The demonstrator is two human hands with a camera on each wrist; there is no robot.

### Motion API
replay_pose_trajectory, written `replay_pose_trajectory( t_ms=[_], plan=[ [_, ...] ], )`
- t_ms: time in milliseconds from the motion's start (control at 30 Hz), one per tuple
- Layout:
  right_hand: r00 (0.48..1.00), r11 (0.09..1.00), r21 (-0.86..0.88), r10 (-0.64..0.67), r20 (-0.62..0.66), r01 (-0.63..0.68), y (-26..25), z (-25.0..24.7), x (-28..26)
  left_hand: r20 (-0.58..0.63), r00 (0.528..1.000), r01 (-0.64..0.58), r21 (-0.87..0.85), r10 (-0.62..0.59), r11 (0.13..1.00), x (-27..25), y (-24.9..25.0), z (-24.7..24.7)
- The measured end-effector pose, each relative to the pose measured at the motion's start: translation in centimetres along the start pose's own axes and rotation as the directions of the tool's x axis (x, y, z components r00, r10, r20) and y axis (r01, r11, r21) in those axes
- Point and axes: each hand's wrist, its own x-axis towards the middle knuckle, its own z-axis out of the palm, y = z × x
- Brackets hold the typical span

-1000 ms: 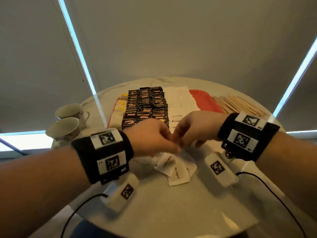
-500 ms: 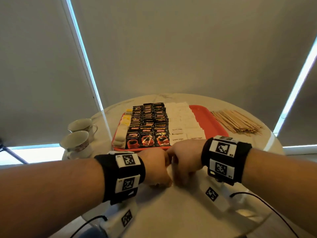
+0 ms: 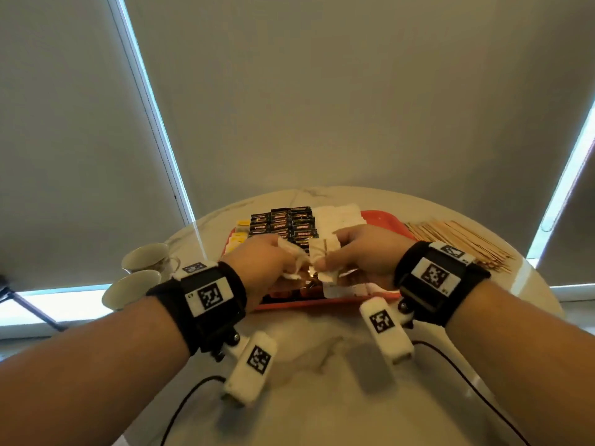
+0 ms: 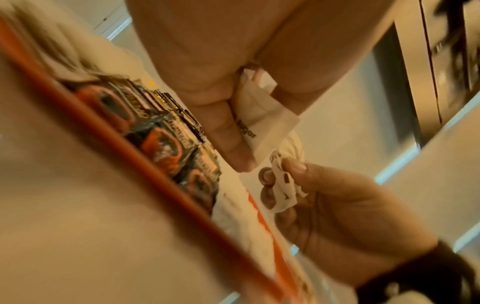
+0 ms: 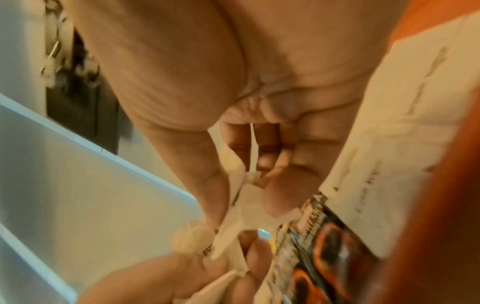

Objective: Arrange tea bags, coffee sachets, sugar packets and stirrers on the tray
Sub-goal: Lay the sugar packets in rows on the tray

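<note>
Right now you are on the sugar step: both hands hover just above the near edge of the red tray (image 3: 384,217), each with fingers curled round white sugar packets. Your left hand (image 3: 262,263) pinches a small bunch of packets (image 4: 262,121) between thumb and fingers (one shows the word "sugar"), and your right hand (image 3: 365,252) pinches more of them (image 3: 325,252), the two bunches meeting between your fingertips. My reading is that you are sorting the packets before laying them down; the next move calls for squaring them and setting them flat beside the white row (image 3: 336,217) already there.

On the tray sit yellow-tagged tea bags (image 3: 240,235) at the left edge, dark coffee sachets (image 3: 281,222) in columns beside them, then the sugar, with bare red at the right. The wooden stirrers (image 3: 457,241) lie off it on the worktop (image 3: 322,397), well apart from two cups (image 3: 141,272) at left.
</note>
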Motion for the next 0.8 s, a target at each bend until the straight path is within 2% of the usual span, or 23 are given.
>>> replay_pose_trajectory(
  t_ms=[100,200,333,433,533,700,800],
  plan=[
    [0.999,0.974,0.22,-0.044,-0.012,0.045,-0.6,-0.6,1.6,-0.059,0.998,0.005,-0.207,-0.018,0.978,2.0,1.3,0.6],
    [0.997,0.934,0.35,-0.075,-0.019,0.077,-0.4,-0.6,3.0,-0.066,0.996,0.035,-0.354,-0.062,0.934,3.6,1.6,1.4],
    [0.977,0.946,0.283,-0.11,-0.185,0.16,0.2,-0.7,4.6,-0.019,0.996,0.067,-0.489,-0.088,0.87,5.4,1.1,2.1],
    [0.959,0.955,0.227,-0.133,-0.249,0.191,0.5,-0.6,5.2,0.066,0.994,0.104,-0.494,-0.082,0.863,6.2,1.0,2.3],
    [0.952,0.954,0.197,-0.173,-0.252,0.226,0.9,-0.5,5.6,0.078,0.995,0.088,-0.441,-0.06,0.893,7.2,0.5,2.2],
    [0.956,0.943,0.259,-0.143,-0.257,0.21,1.6,-0.8,6.0,0.175,0.983,0.129,-0.44,-0.056,0.889,7.8,-0.4,1.2],
    [0.952,0.922,0.33,-0.108,-0.286,0.204,1.7,-1.0,6.4,0.163,0.986,0.083,-0.43,-0.013,0.899,7.9,-0.9,0.8]
  ],
)
